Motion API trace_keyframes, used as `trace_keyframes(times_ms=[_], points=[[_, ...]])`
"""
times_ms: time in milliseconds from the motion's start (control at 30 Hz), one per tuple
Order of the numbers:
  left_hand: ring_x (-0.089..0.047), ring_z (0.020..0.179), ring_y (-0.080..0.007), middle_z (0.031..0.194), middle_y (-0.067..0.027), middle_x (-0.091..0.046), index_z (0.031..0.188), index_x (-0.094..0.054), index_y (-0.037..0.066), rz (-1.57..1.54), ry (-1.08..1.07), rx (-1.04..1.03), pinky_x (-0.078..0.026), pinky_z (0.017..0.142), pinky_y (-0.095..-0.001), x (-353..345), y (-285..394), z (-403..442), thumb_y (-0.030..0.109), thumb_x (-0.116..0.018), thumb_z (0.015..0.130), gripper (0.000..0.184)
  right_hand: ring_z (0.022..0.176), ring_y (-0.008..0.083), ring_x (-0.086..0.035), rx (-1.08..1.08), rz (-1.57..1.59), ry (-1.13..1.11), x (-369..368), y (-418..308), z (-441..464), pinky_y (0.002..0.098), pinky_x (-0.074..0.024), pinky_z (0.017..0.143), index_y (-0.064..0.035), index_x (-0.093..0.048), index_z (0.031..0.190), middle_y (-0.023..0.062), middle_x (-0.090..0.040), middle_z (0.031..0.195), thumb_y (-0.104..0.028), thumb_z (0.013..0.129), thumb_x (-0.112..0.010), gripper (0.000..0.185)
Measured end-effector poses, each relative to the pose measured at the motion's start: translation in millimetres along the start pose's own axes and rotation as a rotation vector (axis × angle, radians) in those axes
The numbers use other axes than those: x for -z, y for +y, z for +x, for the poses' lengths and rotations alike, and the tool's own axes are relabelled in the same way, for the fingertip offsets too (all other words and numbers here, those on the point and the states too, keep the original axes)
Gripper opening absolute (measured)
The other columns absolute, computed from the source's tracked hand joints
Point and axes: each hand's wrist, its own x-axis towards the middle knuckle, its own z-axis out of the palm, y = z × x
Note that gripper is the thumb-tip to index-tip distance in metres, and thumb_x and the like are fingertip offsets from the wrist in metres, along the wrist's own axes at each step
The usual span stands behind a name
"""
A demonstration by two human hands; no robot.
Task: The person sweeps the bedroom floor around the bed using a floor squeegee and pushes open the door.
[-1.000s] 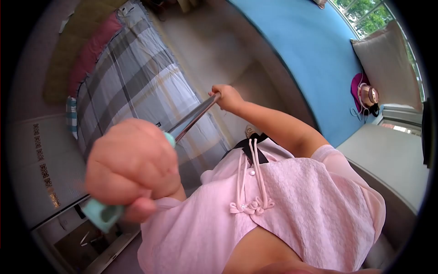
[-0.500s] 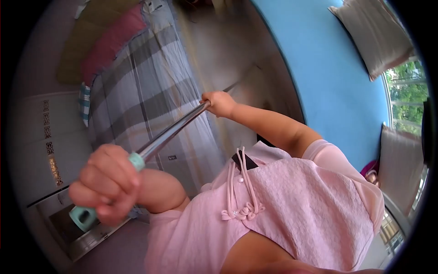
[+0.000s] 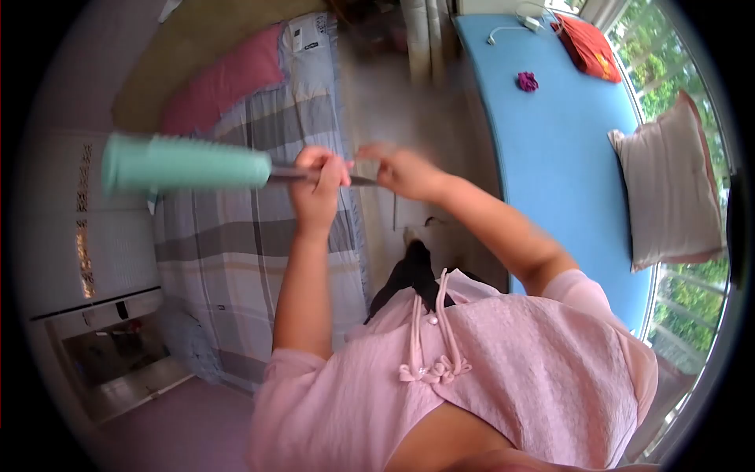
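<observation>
A long metal pole with a thick mint-green grip lies across my view, the grip end raised toward the left and blurred. My left hand is closed around the pole just past the grip. Close to its right, my right hand is on the lower pole, some fingers curled at it and a blurred finger stretched out to the left. The pole's far end is hidden behind my right hand, so what it carries I cannot make out.
A bed with a plaid cover and pink pillow is at left. On the right a blue-padded window seat holds a grey cushion, a red bag, a purple scrunchie and a charger. Tiled floor runs between.
My left hand has moved from the green grip up to the metal pole, nearer my right hand. The grip end has swung upward, and the view has shifted, showing more of the window seat.
</observation>
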Motion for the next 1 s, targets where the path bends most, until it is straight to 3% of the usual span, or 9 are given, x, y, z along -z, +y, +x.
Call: trace_keyframes(times_ms=[67, 200, 300, 367, 567, 633, 667, 767, 1000], points=[[-0.052, 0.059, -0.009, 0.068, 0.0003, -0.056, 0.076, -0.057, 0.004, 0.009, 0.121, 0.038, -0.047, 0.062, -0.0262, -17.7, -35.4, 26.7, 0.013, -0.062, 0.09, 0.017, 0.111, 0.0252, -0.055, 0.057, 0.203, 0.114, 75.4, -81.3, 13.1, 0.0359, -0.0452, 0.091, -0.0036, -0.049, 0.131, 0.0156, -0.053, 0.128, -0.02, 0.086, -0.062, 0.05], [-0.054, 0.063, -0.0175, 0.063, -0.0075, -0.053, 0.074, -0.057, 0.004, 0.179, -0.089, -0.041, -0.046, 0.061, -0.033, -91.3, -147.2, 47.5, 0.024, -0.071, 0.081, 0.025, 0.105, 0.0247, -0.059, 0.443, 0.288, 0.47, 142.9, -123.3, 39.2, 0.0372, -0.0484, 0.088, -0.0042, -0.026, 0.146, 0.0155, -0.055, 0.122, -0.051, 0.088, -0.06, 0.082], [-0.06, 0.07, -0.0294, 0.074, -0.0129, -0.062, 0.075, -0.059, 0.005, 0.258, -0.459, 0.228, -0.048, 0.064, -0.0361, -87.8, -216.0, 37.1, 0.023, -0.071, 0.08, 0.023, 0.065, 0.0148, -0.058, 0.417, 0.516, 0.385, 185.0, -142.9, 53.1, 0.0277, -0.0489, 0.06, -0.0066, -0.037, 0.127, 0.0057, -0.057, 0.082, -0.044, 0.09, -0.061, 0.059], [-0.059, 0.066, -0.031, 0.069, -0.0147, -0.059, 0.071, -0.058, 0.005, 0.419, -0.471, 0.076, -0.047, 0.061, -0.0372, -86.5, -224.9, 51.8, 0.027, -0.066, 0.084, 0.027, 0.044, 0.0097, -0.048, 0.361, 0.484, 0.394, 191.7, -155.2, 64.0, 0.0249, -0.0442, 0.041, -0.0102, -0.047, 0.1, -0.0006, -0.047, 0.056, -0.037, 0.091, -0.061, 0.032], [-0.053, 0.06, -0.0208, 0.064, -0.0104, -0.055, 0.069, -0.055, 0.004, 0.301, -0.288, 0.291, -0.042, 0.058, -0.0357, -63.8, -264.5, 182.8, 0.031, -0.064, 0.086, 0.033, 0.038, 0.0118, -0.045, 0.514, 0.4, 0.247, 190.0, -120.0, 162.0, 0.0266, -0.0405, 0.035, -0.011, -0.047, 0.071, -0.0016, -0.048, 0.052, -0.022, 0.086, -0.069, 0.028], [-0.05, 0.058, -0.0176, 0.061, -0.0084, -0.055, 0.066, -0.052, 0.006, 0.336, -0.23, 0.307, -0.042, 0.056, -0.0346, -49.7, -304.5, 230.8, 0.028, -0.064, 0.086, 0.032, 0.042, 0.0167, -0.047, 0.33, 0.272, 0.301, 182.2, -84.8, 190.7, 0.0309, -0.04, 0.04, -0.0099, -0.046, 0.07, 0.0002, -0.047, 0.053, -0.02, 0.087, -0.066, 0.028], [-0.055, 0.068, -0.0376, 0.069, -0.0165, -0.058, 0.07, -0.055, 0.005, 0.354, -0.252, 0.322, -0.044, 0.062, -0.043, -41.9, -331.8, 253.6, 0.033, -0.061, 0.085, 0.033, 0.046, 0.0154, -0.049, 0.322, 0.272, 0.248, 183.6, -60.7, 202.8, 0.0311, -0.0436, 0.045, -0.013, -0.043, 0.073, -0.003, -0.047, 0.054, -0.025, 0.091, -0.059, 0.027], [-0.055, 0.065, -0.0366, 0.068, -0.0172, -0.057, 0.065, -0.053, 0.004, 0.396, -0.087, 0.199, -0.043, 0.058, -0.0429, -39.9, -368.5, 300.6, 0.021, -0.065, 0.082, 0.027, 0.049, 0.0197, -0.046, 0.251, 0.345, 0.362, 182.0, -21.1, 223.4, 0.0344, -0.0392, 0.048, -0.008, -0.046, 0.077, 0.0052, -0.051, 0.062, -0.015, 0.09, -0.06, 0.02], [-0.055, 0.06, -0.0371, 0.063, -0.0172, -0.056, 0.062, -0.05, 0.005, 0.134, -0.152, 0.132, -0.043, 0.053, -0.0408, -122.0, -324.5, 277.5, 0.011, -0.067, 0.077, 0.023, 0.042, 0.0102, -0.036, 0.245, 0.053, 0.473, 213.5, -79.8, 219.2, 0.0266, -0.0325, 0.042, -0.0135, -0.034, 0.075, -0.0025, -0.041, 0.054, -0.024, 0.096, -0.044, 0.026]])
